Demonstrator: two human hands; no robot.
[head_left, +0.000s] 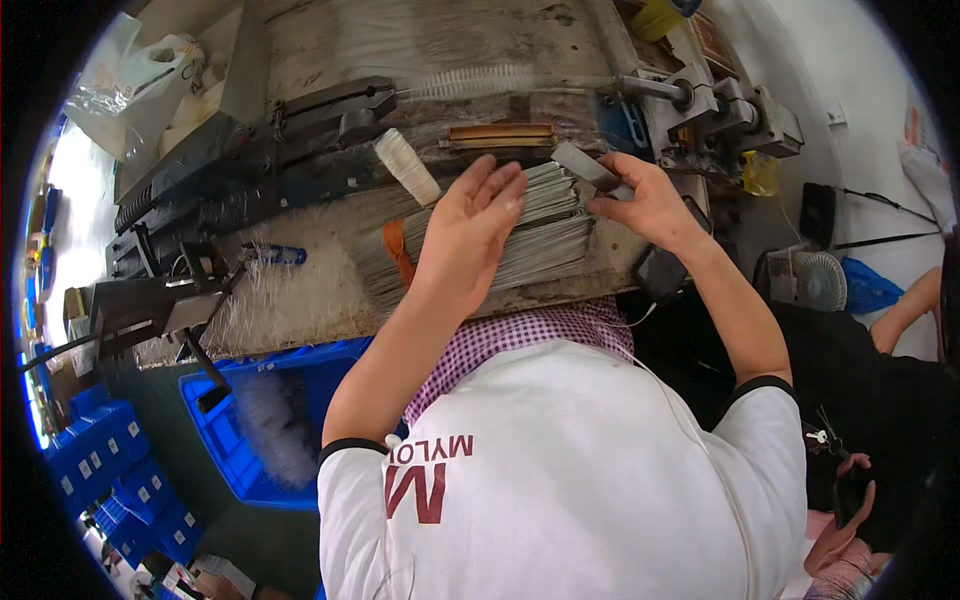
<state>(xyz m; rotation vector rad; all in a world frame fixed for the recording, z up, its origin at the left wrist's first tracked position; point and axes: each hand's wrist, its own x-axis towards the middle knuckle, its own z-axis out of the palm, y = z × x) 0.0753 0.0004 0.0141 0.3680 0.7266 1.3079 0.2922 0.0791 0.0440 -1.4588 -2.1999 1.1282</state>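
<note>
Head view — worn workbench (pixel 325 228), blue bin (pixel 218 430) below — right grip (pixel 655 205) pinches grey bar (pixel 582 165), left grip (pixel 465 240) unclosed.

White, blue and purple check around silvery grey

The bundle of thin strips (pixel 548 242) is silvery grey, finely streaked with paler lines; the flat bar (pixel 578 163) is plain grey. A bright orange band (pixel 397 250) stands out against the tan, scuffed bench (pixel 325 235). The wrapped roll (pixel 408 167) is off-white, the narrow slat (pixel 500 134) orange-brown. Below, a cloth (pixel 530 337) shows purple-and-white check. The white shirt (pixel 590 470) has dark red lettering (pixel 428 495) and black sleeve edges (pixel 765 384). The bin (pixel 222 440) is vivid blue; the stacked boxes (pixel 97 455) are blue with white labels, the fan (pixel 822 280) whitish.
</note>
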